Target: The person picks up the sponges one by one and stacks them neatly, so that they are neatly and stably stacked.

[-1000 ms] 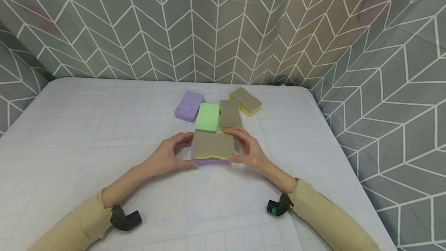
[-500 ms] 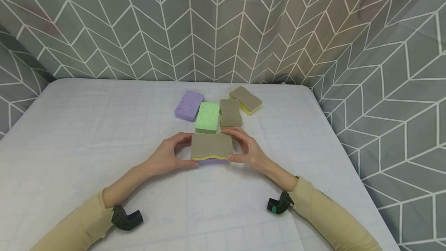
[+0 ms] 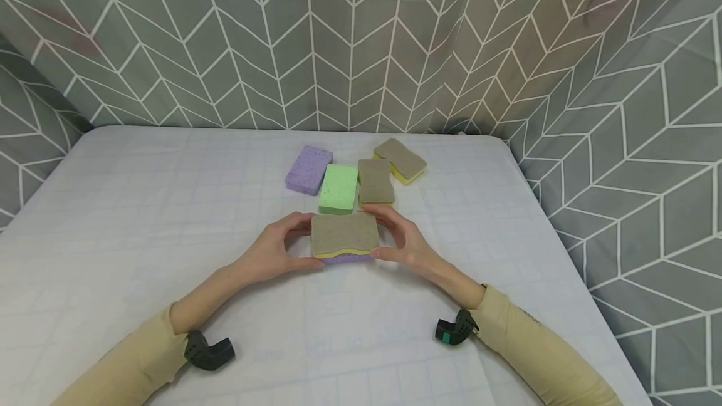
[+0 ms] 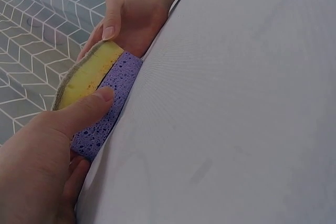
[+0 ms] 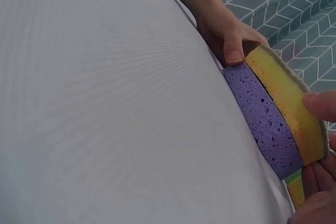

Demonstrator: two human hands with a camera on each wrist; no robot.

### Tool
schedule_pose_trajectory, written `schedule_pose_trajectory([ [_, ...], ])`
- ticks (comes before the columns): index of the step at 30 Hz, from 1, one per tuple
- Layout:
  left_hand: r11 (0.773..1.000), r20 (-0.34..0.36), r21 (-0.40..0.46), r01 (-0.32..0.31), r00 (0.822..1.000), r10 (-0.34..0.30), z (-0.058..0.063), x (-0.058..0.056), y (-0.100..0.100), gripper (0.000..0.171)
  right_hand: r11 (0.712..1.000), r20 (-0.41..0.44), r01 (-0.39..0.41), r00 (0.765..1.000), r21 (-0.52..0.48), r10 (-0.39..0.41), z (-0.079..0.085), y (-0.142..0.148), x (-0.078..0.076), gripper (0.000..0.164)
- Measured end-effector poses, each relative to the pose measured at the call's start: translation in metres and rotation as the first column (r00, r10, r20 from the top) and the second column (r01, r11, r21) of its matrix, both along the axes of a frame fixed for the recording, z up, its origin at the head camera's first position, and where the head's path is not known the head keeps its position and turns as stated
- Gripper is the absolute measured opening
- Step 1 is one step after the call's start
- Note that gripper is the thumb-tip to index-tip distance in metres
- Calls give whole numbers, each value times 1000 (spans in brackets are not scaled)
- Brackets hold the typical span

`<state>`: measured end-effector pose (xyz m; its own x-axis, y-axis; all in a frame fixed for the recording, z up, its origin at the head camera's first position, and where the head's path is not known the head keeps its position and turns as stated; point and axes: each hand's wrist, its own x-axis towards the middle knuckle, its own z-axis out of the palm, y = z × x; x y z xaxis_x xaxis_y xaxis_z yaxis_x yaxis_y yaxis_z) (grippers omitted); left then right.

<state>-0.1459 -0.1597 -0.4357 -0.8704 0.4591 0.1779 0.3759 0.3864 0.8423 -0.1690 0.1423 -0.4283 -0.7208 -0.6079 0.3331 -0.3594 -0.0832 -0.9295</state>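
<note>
A yellow sponge with a grey-brown scouring face (image 3: 345, 235) lies flat on a purple sponge (image 4: 118, 87), their edges nearly lined up. Its yellow side (image 5: 286, 98) bulges in a slight curve. The left hand (image 3: 271, 252) holds the stack's left end, thumb pressed on the purple sponge's near side and fingers behind. At the right end, the right hand (image 3: 407, 242) pinches the yellow sponge, its thumb on the near side and fingertips around the back. The purple sponge rests on the white-covered table (image 3: 169, 205), mostly hidden from above.
Just behind the stack lie a green sponge (image 3: 338, 188) and a grey-topped yellow sponge (image 3: 376, 182), side by side. Farther back are another purple sponge (image 3: 309, 170) on the left and a second grey-topped sponge (image 3: 400, 160) on the right. A patterned curtain (image 3: 327, 42) hangs behind the table.
The upper sponge has slid slightly left and nearer, covering the purple sponge's left edge that showed earlier. Both hands keep their places at the stack's ends.
</note>
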Motion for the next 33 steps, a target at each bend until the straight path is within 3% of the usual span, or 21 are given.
schedule_pose_trajectory([
  [26,983,-17,181,22,1000,-20,1,3,1,76,1000,-30,-6,1000,7,6,-1,1,0,70],
  [33,987,-20,161,18,1000,-15,1,3,1,75,998,-31,61,998,16,-61,0,2,0,48],
])
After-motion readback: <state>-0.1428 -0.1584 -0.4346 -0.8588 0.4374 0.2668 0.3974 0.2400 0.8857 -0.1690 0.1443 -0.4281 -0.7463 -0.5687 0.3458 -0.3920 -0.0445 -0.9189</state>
